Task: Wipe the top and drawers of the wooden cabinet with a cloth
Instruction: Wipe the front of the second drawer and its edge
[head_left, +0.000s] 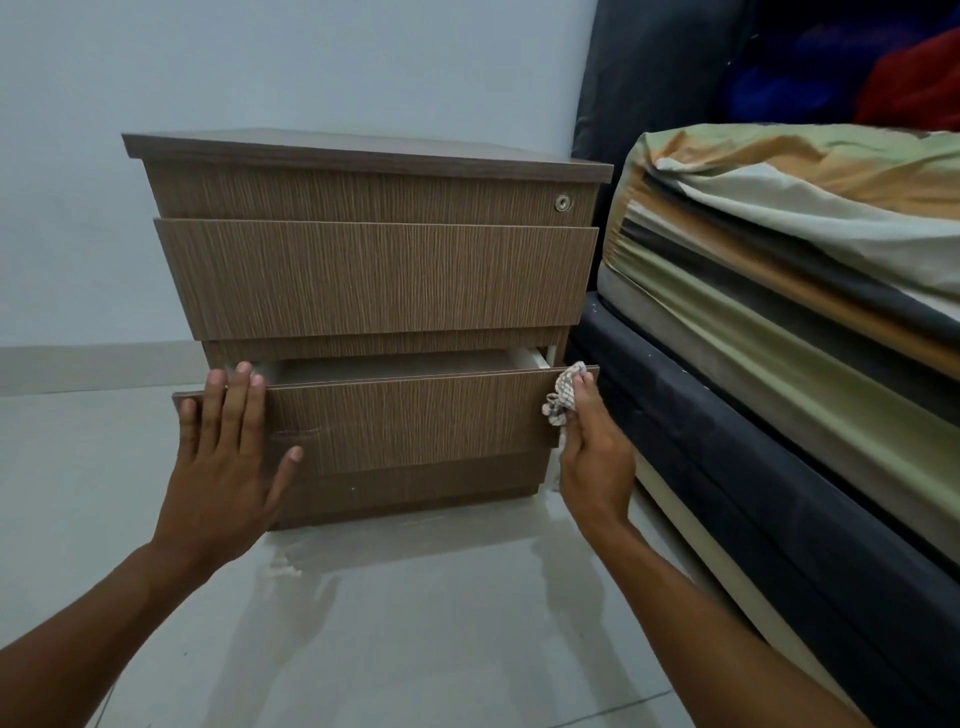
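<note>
A brown wood-grain cabinet (374, 270) stands on the floor against a pale wall. Its bottom drawer (410, 421) is pulled out a little, and its pale inside shows along the top. My left hand (228, 457) lies flat on the left end of that drawer's front, fingers spread, fingertips at its upper edge. My right hand (592, 457) is at the drawer's right end, closed around a crumpled checked cloth (563, 397) that touches the front's upper right corner. The middle drawer (379, 278) sticks out slightly. A round lock (562, 202) sits at the top drawer's right.
A bed (779, 291) with a striped green, orange and grey sheet stands close to the cabinet's right side, on a dark base (727, 467). Glossy pale floor tiles (405, 623) lie between me and the cabinet. Red and blue fabric (883, 78) shows at the top right.
</note>
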